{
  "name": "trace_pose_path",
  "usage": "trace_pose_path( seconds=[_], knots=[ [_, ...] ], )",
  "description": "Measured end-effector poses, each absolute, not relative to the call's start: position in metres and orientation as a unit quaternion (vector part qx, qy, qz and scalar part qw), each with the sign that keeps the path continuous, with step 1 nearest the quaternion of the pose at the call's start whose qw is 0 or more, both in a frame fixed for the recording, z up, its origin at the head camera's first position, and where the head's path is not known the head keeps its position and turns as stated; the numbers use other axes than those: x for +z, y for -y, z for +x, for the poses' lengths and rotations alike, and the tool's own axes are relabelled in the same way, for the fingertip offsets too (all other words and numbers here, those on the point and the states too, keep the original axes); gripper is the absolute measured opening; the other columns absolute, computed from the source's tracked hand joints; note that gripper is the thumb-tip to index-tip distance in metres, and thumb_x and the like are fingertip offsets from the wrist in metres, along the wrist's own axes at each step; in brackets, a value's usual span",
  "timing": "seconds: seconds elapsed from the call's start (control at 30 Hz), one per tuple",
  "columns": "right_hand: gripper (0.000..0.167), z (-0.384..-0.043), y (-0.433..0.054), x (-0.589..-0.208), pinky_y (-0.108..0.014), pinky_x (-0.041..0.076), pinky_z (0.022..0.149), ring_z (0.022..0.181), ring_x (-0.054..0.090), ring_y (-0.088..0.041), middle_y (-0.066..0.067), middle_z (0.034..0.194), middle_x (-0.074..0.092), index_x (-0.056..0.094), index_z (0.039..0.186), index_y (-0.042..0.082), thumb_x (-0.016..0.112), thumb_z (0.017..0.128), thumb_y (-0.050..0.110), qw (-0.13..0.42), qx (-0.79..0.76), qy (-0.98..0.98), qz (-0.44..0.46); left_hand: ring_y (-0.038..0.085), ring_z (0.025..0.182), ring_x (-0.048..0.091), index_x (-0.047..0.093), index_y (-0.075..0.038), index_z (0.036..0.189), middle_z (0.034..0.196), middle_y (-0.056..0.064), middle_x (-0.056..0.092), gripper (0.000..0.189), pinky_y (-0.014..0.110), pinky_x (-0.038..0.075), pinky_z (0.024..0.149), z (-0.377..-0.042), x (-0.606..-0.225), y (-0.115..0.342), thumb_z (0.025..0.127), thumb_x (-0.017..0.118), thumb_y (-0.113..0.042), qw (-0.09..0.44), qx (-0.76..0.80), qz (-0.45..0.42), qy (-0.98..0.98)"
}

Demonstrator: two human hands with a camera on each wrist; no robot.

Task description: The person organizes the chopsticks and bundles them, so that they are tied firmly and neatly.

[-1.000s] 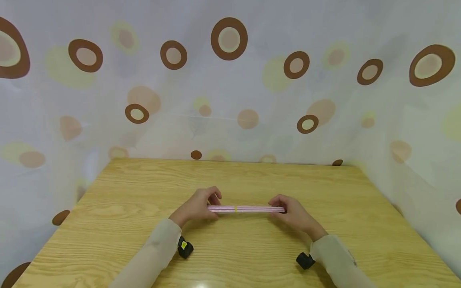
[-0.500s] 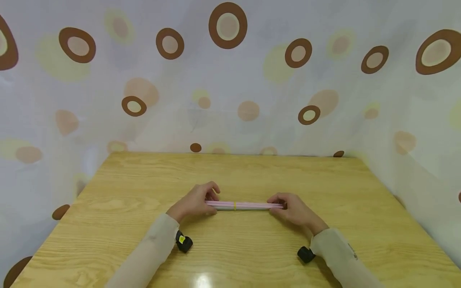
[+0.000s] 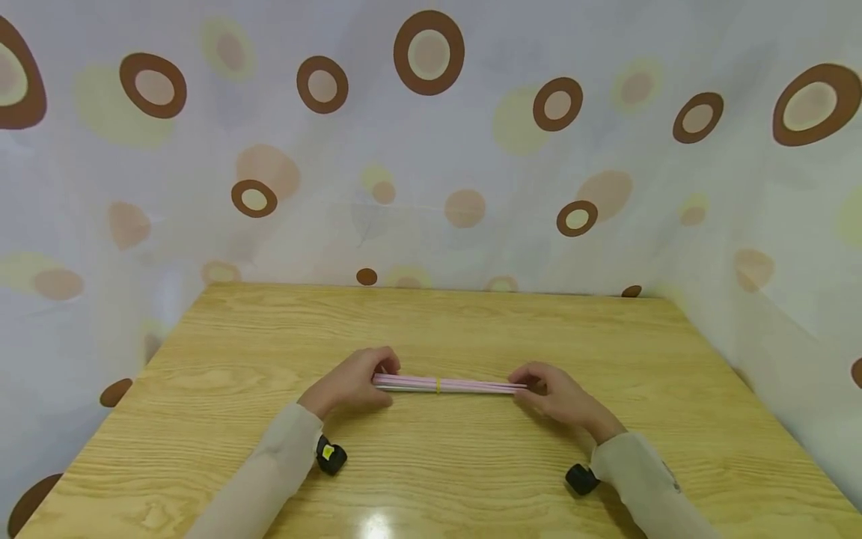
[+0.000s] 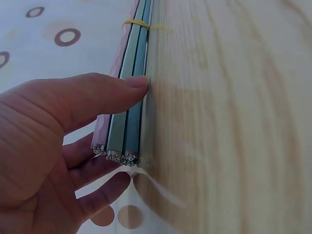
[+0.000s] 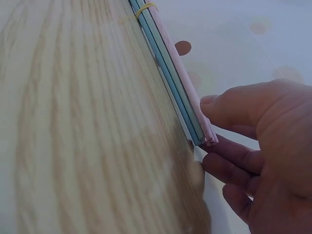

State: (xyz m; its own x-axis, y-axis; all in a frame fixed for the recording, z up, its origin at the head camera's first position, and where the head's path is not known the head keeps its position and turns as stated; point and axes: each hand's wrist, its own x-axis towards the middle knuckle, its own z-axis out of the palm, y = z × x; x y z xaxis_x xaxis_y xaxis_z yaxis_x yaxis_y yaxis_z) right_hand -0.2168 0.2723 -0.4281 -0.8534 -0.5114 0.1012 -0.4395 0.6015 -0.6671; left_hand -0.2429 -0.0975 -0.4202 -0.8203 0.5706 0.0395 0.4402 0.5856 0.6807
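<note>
A bundle of chopsticks (image 3: 465, 385), pink, pale green and blue, lies lengthwise across the table, bound near its middle by a yellow rubber band (image 3: 438, 385). My left hand (image 3: 346, 382) is spread round the left end. In the left wrist view its thumb overlaps the chopsticks (image 4: 117, 131), whose ends carry silvery ornament, while the fingers stand apart behind and below. My right hand (image 3: 566, 397) is at the opposite end, loosely bent. In the right wrist view the thumb tip is right beside the pink chopstick (image 5: 195, 102), with several fingers spread past the tips.
The wood-grain table (image 3: 438, 464) reaches back to a pale curtain (image 3: 431, 150) printed with brown and beige circles, which also borders both sides. A small black camera (image 3: 331, 454) is worn on the left wrist, another black camera (image 3: 581, 479) on the right.
The bundle has come down onto the table and turned so its paler lower chopsticks show. Both hands have since loosened and drawn apart, the left leftward and the right rightward, baring more of the ends.
</note>
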Motion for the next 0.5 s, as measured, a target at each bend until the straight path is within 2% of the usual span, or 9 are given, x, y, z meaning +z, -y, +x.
trace_pose_path(
  seconds=[0.13, 0.27, 0.5],
  knots=[
    [0.024, -0.214, -0.276, -0.428, -0.027, 0.050, 0.080, 0.096, 0.060, -0.013, -0.010, 0.110, 0.064, 0.063, 0.115, 0.003, 0.060, 0.097, 0.017, 0.055, -0.361, -0.895, -0.255, 0.015, 0.086, 0.053, 0.059, -0.006, 0.107, 0.097, 0.003, 0.060, 0.038, 0.032, 0.046, 0.078, -0.242, -0.423, 0.103, 0.074, 0.079, -0.006, 0.090, 0.361, 0.289, -0.882],
    [0.025, -0.211, -0.284, -0.429, -0.027, 0.049, 0.079, 0.093, 0.059, -0.010, -0.010, 0.109, 0.064, 0.061, 0.117, 0.001, 0.058, 0.097, 0.016, 0.047, -0.360, -0.898, -0.249, 0.017, 0.090, 0.051, 0.056, -0.003, 0.116, 0.107, 0.007, 0.060, 0.046, 0.031, 0.045, 0.080, -0.240, -0.426, 0.107, 0.078, 0.079, -0.010, 0.091, 0.371, 0.278, -0.881],
    [0.028, -0.200, -0.291, -0.426, -0.026, 0.050, 0.074, 0.089, 0.059, -0.011, -0.009, 0.102, 0.064, 0.057, 0.120, -0.004, 0.059, 0.096, 0.010, 0.000, -0.345, -0.909, -0.235, 0.025, 0.108, 0.050, 0.050, 0.002, 0.127, 0.123, 0.015, 0.053, 0.055, 0.043, 0.043, 0.095, -0.232, -0.425, 0.115, 0.084, 0.076, -0.020, 0.078, 0.352, 0.263, -0.895]
  ],
)
